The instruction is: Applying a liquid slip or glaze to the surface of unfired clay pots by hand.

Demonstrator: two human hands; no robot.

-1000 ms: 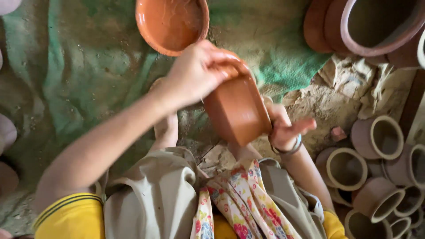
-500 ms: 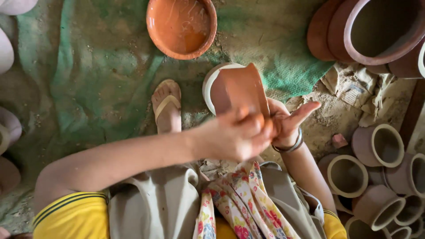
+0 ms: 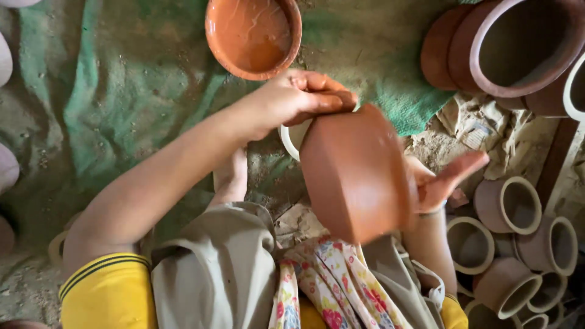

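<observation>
I hold a terracotta clay pot (image 3: 356, 173) tilted over my lap, its rounded side toward me. My left hand (image 3: 304, 97) grips it at the top, by the pale rim. My right hand (image 3: 445, 180), stained with red slip, lies flat against the pot's right side with its fingers stretched out. A round bowl of orange-red slip (image 3: 253, 33) stands just beyond the pot on a green cloth (image 3: 122, 79). The mouth of the pot is mostly hidden.
Large clay pots (image 3: 518, 42) stand at the top right. Several small unfired pots (image 3: 509, 204) crowd the right side. A floral cloth (image 3: 329, 286) lies over my lap. Pale rounded pieces (image 3: 5, 61) sit at the left edge.
My left hand has gone from the pot's lower side near my lap up to its top rim. The pot has tipped and now looks larger and closer.
</observation>
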